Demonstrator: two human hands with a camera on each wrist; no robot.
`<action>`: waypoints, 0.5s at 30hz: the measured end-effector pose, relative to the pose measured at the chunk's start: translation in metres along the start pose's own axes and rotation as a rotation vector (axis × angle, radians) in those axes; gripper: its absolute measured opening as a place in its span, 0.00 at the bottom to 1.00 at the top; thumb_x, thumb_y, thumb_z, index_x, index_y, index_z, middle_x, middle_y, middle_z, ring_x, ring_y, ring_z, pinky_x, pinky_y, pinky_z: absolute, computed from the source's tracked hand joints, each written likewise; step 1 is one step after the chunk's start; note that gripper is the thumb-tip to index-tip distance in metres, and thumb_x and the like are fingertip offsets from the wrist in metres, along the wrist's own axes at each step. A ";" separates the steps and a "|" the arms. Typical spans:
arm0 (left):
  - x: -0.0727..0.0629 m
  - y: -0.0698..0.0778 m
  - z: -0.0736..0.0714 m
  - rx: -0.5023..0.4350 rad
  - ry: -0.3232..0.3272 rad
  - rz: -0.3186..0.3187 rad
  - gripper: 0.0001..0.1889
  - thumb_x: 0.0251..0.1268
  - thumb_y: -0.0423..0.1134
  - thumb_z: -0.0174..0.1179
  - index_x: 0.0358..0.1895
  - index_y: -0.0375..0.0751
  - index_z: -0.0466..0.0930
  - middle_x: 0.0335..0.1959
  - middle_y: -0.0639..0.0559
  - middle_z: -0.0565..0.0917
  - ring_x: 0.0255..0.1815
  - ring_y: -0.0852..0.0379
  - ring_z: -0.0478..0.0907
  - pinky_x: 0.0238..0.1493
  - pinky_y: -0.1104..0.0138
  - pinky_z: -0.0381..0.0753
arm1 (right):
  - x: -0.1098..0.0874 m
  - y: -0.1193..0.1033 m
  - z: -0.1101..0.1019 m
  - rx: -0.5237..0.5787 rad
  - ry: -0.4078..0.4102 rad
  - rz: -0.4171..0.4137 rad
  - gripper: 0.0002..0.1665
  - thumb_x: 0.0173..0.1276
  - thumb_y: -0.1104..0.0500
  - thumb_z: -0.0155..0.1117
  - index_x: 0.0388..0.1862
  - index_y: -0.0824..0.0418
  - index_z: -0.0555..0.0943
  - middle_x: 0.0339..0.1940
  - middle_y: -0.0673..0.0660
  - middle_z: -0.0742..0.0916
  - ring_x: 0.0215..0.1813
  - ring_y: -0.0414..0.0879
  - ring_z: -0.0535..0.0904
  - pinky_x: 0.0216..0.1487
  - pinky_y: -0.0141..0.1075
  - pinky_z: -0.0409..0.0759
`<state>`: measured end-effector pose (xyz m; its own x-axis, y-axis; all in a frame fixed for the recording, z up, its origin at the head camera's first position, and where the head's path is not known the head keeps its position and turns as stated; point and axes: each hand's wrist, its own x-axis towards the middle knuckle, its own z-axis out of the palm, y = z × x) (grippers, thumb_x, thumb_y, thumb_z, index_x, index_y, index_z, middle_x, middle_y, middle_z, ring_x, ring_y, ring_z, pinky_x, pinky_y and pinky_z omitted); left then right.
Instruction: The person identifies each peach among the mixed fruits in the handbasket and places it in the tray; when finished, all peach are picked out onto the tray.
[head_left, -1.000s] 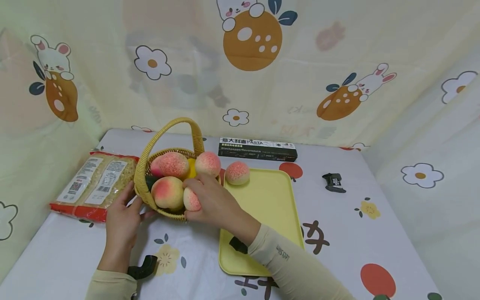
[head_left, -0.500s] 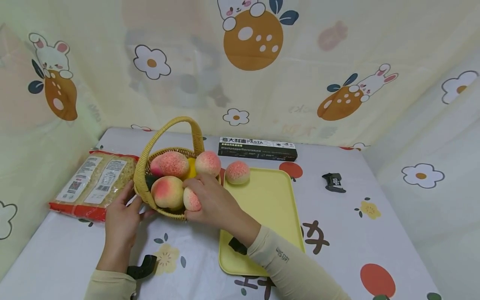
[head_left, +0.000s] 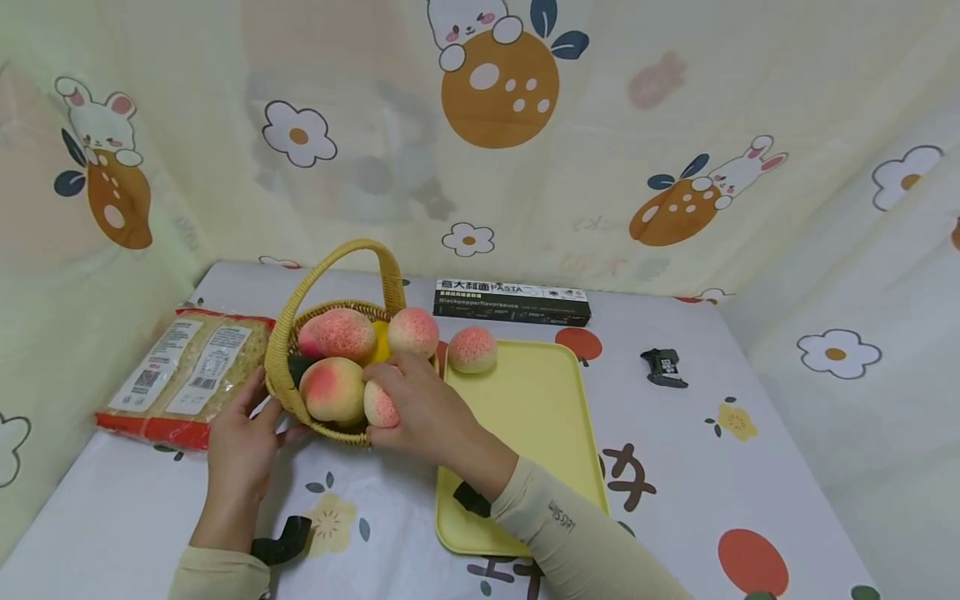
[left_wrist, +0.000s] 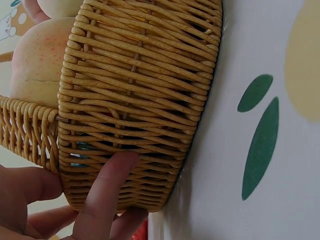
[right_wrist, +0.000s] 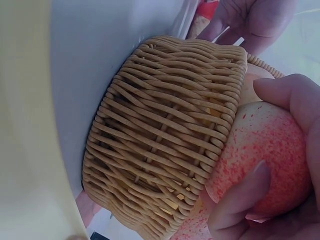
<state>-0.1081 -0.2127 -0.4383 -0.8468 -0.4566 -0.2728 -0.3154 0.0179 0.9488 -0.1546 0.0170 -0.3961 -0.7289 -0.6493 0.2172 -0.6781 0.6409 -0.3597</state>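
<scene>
A wicker basket [head_left: 278, 360] with an arched handle holds several fruits: a large yellow-red peach [head_left: 332, 390], a pink speckled oblong fruit [head_left: 337, 333], a round pink peach [head_left: 413, 332] and part of something yellow. My right hand [head_left: 431, 412] grips another speckled peach [right_wrist: 265, 150] at the basket's front right rim, thumb and fingers on either side of it. My left hand [head_left: 242, 446] lies against the basket's left side, near the handle's foot. In the left wrist view, its fairly straight fingers touch the woven wall [left_wrist: 135, 95]. The held peach is partly hidden by my right fingers in the head view.
One more pink peach [head_left: 472, 349] sits at the far left corner of a yellow tray [head_left: 525, 417]. Behind stands a black pasta box [head_left: 512, 303]. A plastic bag of pale grains [head_left: 183, 375] lies left of the basket, and a small black packet [head_left: 663, 367] lies far right.
The head view has tilted up slightly, so everything sits a little lower in it. Hands, basket and peaches otherwise keep their places.
</scene>
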 end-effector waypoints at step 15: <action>0.000 0.001 0.000 -0.006 0.000 0.003 0.30 0.83 0.49 0.55 0.83 0.68 0.60 0.83 0.50 0.67 0.74 0.48 0.72 0.41 0.73 0.90 | -0.005 0.005 0.002 0.092 0.032 -0.011 0.34 0.60 0.49 0.79 0.65 0.52 0.80 0.62 0.53 0.81 0.66 0.47 0.74 0.67 0.37 0.81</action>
<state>-0.1083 -0.2126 -0.4377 -0.8479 -0.4562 -0.2703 -0.3106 0.0141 0.9504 -0.1545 0.0230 -0.4006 -0.7250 -0.6419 0.2498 -0.6757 0.5925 -0.4385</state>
